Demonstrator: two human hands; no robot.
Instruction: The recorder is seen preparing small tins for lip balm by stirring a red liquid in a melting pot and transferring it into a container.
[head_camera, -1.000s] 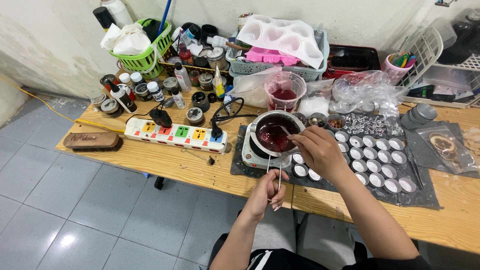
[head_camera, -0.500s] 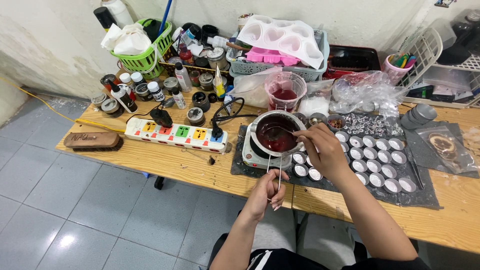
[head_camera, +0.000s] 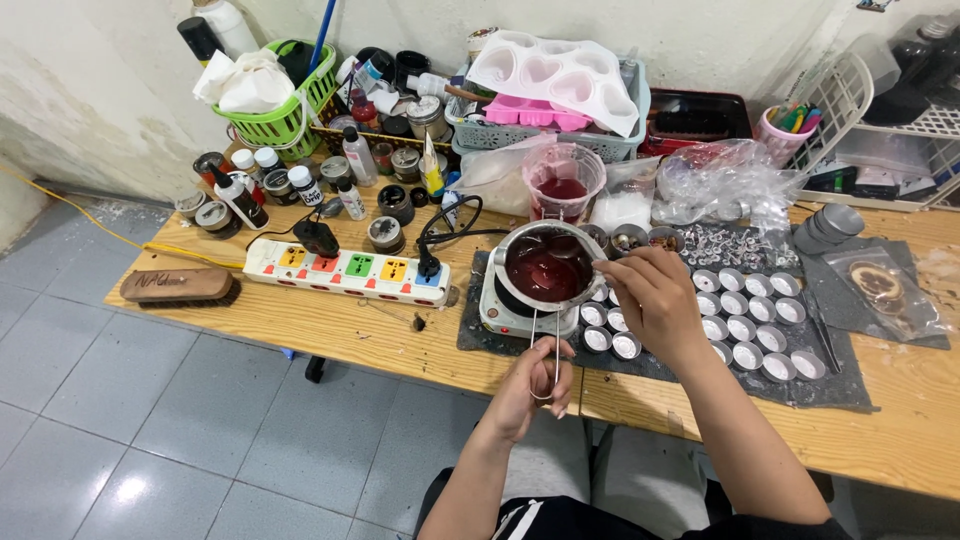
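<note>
A steel melting pot full of dark red liquid sits on a small white hotplate. My left hand grips the pot's long wire handle at the table's front edge. My right hand hovers at the pot's right rim, fingers pinched on a thin stirring stick whose tip is in the liquid. Several small round tins with white filling stand in rows on a dark mat, just right of the pot.
A white power strip with coloured switches lies left of the hotplate, a brush at the table's left end. A plastic cup of red liquid, bottles, jars, a green basket and moulds crowd the back.
My right hand has shifted slightly right and back along the pot's rim while stirring. My left hand stays on the handle.
</note>
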